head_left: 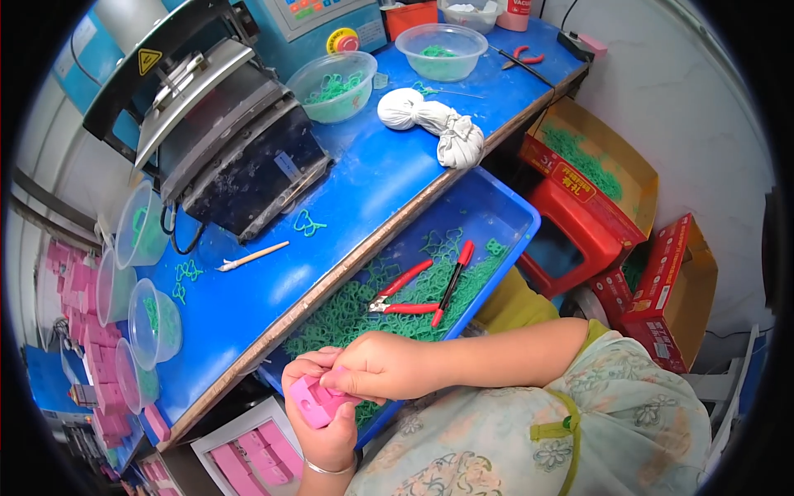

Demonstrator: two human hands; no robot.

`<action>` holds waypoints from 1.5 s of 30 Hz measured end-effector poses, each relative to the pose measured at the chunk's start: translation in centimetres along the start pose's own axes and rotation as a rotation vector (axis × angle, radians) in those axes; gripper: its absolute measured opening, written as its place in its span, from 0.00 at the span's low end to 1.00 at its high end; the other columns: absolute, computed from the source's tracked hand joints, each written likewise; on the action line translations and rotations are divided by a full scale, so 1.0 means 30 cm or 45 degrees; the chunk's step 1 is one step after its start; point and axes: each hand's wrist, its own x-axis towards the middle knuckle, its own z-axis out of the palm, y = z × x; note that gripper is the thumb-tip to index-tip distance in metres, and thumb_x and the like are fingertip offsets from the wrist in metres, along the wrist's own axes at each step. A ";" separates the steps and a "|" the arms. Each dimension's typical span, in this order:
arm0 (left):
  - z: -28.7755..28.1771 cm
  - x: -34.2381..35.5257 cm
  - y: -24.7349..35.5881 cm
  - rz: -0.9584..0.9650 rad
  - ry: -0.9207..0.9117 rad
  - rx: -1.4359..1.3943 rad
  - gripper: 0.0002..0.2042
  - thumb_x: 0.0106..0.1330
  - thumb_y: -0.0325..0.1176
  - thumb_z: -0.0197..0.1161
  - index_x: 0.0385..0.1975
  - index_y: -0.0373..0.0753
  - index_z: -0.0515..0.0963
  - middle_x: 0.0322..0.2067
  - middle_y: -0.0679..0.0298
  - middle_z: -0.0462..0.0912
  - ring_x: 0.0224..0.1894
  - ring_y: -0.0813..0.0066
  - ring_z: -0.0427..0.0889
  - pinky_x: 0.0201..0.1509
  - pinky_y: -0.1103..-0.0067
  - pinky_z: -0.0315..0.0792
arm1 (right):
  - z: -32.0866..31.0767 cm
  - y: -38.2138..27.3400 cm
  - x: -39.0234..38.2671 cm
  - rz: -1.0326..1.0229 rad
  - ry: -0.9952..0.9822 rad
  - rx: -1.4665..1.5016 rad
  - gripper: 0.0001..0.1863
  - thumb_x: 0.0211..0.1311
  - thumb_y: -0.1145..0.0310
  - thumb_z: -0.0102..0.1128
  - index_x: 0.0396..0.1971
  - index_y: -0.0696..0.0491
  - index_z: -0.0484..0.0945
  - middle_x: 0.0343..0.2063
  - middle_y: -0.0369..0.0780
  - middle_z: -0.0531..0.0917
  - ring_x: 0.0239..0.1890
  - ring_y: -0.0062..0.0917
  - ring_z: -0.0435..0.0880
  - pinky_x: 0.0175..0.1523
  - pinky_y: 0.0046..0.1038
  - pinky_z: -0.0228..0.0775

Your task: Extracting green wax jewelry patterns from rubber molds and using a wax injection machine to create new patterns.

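Note:
Over the near edge of a blue bin, my left hand [329, 438] wraps round a small pink block [317, 403] with a notch and a round hollow in it. My right hand [385, 364] is closed, its thumb and fingers pressed against the block's upper side. Whether something small is pinched between those fingers is hidden. Just beyond them, the blue bin [519, 217] holds many small green loop-shaped pieces [331, 318]. On these pieces lie red-handled cutting pliers [397, 302] and a red-and-black pen-like tool [453, 285].
A blue workbench [248, 302] carries a dark press machine [248, 149], a white cloth bundle [434, 124], a wooden-handled tool [252, 257] and clear bowls [335, 87] with green pieces. Pink blocks [103, 364] are stacked left. Right stand a red stool [571, 240] and open cartons [674, 289].

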 end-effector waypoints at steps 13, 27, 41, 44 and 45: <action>0.010 0.074 0.008 -0.219 -0.006 -0.489 0.26 0.41 0.33 0.68 0.41 0.38 0.64 0.38 0.62 0.68 0.45 0.67 0.69 0.52 0.73 0.64 | 0.013 -0.044 -0.012 0.210 0.388 0.420 0.26 0.66 0.52 0.40 0.09 0.50 0.63 0.09 0.31 0.67 0.12 0.12 0.64 0.17 0.16 0.56; 0.008 0.110 0.008 -0.311 -0.024 -1.120 0.21 0.45 0.29 0.60 0.42 0.40 0.66 0.39 0.63 0.69 0.48 0.67 0.68 0.57 0.62 0.62 | 0.002 -0.055 -0.017 -0.185 0.541 1.164 0.22 0.67 0.54 0.39 0.17 0.52 0.67 0.06 0.31 0.63 0.10 0.13 0.60 0.16 0.17 0.52; -0.059 -0.016 -0.025 -0.482 0.072 -0.200 0.25 0.50 0.28 0.65 0.49 0.33 0.65 0.38 0.62 0.73 0.40 0.72 0.76 0.48 0.70 0.72 | -0.280 -0.009 -0.029 0.264 0.807 0.694 0.29 0.65 0.48 0.40 0.07 0.50 0.60 0.06 0.35 0.63 0.06 0.17 0.54 0.13 0.19 0.46; -0.045 -0.009 -0.020 -0.113 0.314 0.322 0.22 0.49 0.24 0.65 0.45 0.34 0.67 0.36 0.66 0.72 0.36 0.80 0.72 0.42 0.81 0.69 | -0.150 0.015 -0.051 0.350 0.630 0.498 0.23 0.64 0.48 0.44 0.19 0.53 0.67 0.23 0.40 0.74 0.23 0.23 0.72 0.29 0.23 0.65; -0.001 -0.003 -0.011 -0.041 0.402 0.353 0.21 0.48 0.23 0.64 0.44 0.34 0.68 0.35 0.64 0.72 0.37 0.75 0.72 0.43 0.78 0.68 | -0.075 0.014 -0.056 0.336 0.559 0.486 0.21 0.63 0.49 0.46 0.25 0.53 0.69 0.30 0.41 0.76 0.32 0.26 0.77 0.38 0.25 0.70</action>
